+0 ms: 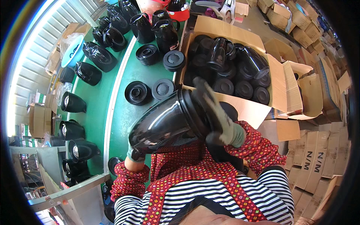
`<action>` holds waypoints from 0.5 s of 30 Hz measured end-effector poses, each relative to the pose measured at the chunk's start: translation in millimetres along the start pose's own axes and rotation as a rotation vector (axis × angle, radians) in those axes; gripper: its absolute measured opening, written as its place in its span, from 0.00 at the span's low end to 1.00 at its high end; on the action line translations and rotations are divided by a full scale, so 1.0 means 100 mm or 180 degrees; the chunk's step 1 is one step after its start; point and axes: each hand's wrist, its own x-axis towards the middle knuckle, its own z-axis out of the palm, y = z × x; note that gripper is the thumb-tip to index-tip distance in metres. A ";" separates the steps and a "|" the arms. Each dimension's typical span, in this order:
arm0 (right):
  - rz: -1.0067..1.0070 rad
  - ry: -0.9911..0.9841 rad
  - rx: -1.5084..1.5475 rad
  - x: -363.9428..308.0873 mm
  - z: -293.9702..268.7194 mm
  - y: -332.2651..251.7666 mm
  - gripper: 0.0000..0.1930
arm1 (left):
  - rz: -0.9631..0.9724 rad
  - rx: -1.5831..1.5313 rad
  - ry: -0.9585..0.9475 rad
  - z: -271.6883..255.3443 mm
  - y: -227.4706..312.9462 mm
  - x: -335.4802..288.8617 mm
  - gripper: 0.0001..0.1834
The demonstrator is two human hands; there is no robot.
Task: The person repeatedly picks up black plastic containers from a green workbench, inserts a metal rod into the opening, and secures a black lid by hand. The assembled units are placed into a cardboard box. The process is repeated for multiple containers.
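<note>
A glossy black jug body lies tilted on its side in front of my chest, with its wider ringed end to the right. My left hand, in a pale glove, is wrapped round the narrower left end; its fingers are mostly hidden behind the jug. My right hand, gloved with darkened fingertips, grips across a round black base cap at the wide end. On the green table beyond lie a ringed black base cap and a flat one, both close to the jug.
An open cardboard box of black bases and clear-sided parts stands at the right. Stacked base caps and black jugs stand farther back. More jugs line the table's left side. Flattened cartons are stacked far right.
</note>
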 end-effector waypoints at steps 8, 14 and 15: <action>0.2795 0.0420 0.3009 -0.08 0.20 -0.04 0.38 | 0.1380 0.1801 -0.0475 0.24 1.33 0.40 0.26; 0.0227 0.0202 -0.0327 -0.13 -0.09 -0.17 0.43 | -0.0667 -0.0882 -0.0463 0.08 0.67 0.17 0.34; -0.0182 0.0004 -0.0122 -0.10 -0.10 -0.20 0.49 | -0.0876 -0.0835 -0.0555 0.00 0.14 0.07 0.42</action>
